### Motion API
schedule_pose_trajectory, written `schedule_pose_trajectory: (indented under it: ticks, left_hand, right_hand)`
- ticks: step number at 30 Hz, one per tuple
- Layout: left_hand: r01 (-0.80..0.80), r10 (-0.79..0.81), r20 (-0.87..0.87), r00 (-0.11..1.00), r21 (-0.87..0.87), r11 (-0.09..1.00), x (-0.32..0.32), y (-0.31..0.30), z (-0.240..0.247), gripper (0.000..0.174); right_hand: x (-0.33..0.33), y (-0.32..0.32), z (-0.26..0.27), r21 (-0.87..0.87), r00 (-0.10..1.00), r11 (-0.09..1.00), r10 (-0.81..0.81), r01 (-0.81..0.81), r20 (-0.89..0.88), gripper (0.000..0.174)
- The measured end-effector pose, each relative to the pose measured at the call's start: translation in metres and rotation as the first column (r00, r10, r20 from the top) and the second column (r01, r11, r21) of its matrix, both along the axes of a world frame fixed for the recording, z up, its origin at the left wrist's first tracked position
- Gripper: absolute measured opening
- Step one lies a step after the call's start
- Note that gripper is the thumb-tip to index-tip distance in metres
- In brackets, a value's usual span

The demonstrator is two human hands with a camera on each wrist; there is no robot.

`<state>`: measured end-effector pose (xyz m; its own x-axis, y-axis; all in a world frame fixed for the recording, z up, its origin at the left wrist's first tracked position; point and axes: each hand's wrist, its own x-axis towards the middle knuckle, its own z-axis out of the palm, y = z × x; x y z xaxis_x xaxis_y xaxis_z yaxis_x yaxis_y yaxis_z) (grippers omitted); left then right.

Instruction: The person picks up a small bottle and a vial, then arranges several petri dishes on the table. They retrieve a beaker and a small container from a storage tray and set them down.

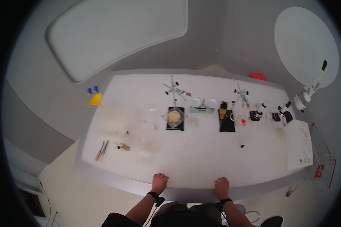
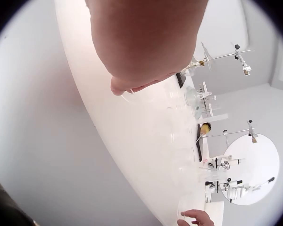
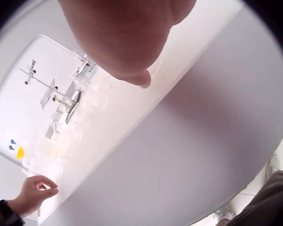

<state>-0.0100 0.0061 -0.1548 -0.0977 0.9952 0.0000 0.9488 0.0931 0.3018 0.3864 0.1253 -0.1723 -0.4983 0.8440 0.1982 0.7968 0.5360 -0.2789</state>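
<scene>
My left hand rests at the table's front edge, its fingers loosely curled. A faint clear curved rim shows right at its thumb in the left wrist view. To the right along the same edge lies my right hand, also loosely curled, with thumb and fingers apart in the left wrist view. Close by its fingertips, the right wrist view shows a faint clear outline. Several transparent glass pieces are spread over the white table ahead of both hands. Each hand's palm is hidden.
Toward the back stand two metal clamp stands, a balance, and two microscopes. Tweezers and a wooden-handled tool lie at left. A yellow funnel is at the far left, a white tray at right.
</scene>
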Motion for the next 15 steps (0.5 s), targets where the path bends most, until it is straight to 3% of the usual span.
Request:
schedule_pose_trajectory:
  ticks: [4,7,8,9,11,15]
  left_hand:
    - [-0.068,0.068,0.000,0.998,0.020,0.997,0.005,-0.011,0.018,0.026]
    - [-0.123,0.123,-0.017,0.992,0.018,0.992,0.008,-0.032,0.030,0.029]
    - [-0.142,0.143,-0.018,0.990,0.032,0.989,0.010,-0.044,0.031,0.029]
    - [-0.158,0.159,-0.020,0.987,0.043,0.986,0.012,-0.058,0.027,0.029]
    - [-0.206,0.207,-0.027,0.978,0.027,0.978,0.018,-0.088,0.022,0.029]
    - [-0.408,0.406,-0.040,0.913,-0.063,0.911,0.028,-0.168,0.009,0.026]
  right_hand:
    - [-0.010,-0.007,0.018,0.009,0.999,0.999,-0.032,0.031,0.029,0.031]
    - [-0.005,-0.022,0.027,-0.025,0.999,0.999,0.033,-0.032,0.011,0.037]
    - [-0.004,-0.027,0.027,0.026,0.997,0.998,0.064,-0.063,-0.031,0.024]
    - [0.001,-0.035,0.022,0.039,0.996,0.997,0.075,-0.073,-0.046,0.024]
    - [0.013,-0.052,0.013,-0.171,0.984,0.974,0.163,-0.149,0.073,0.011]
    - [0.042,-0.101,0.006,-0.204,0.975,0.955,0.197,-0.213,-0.098,0.021]
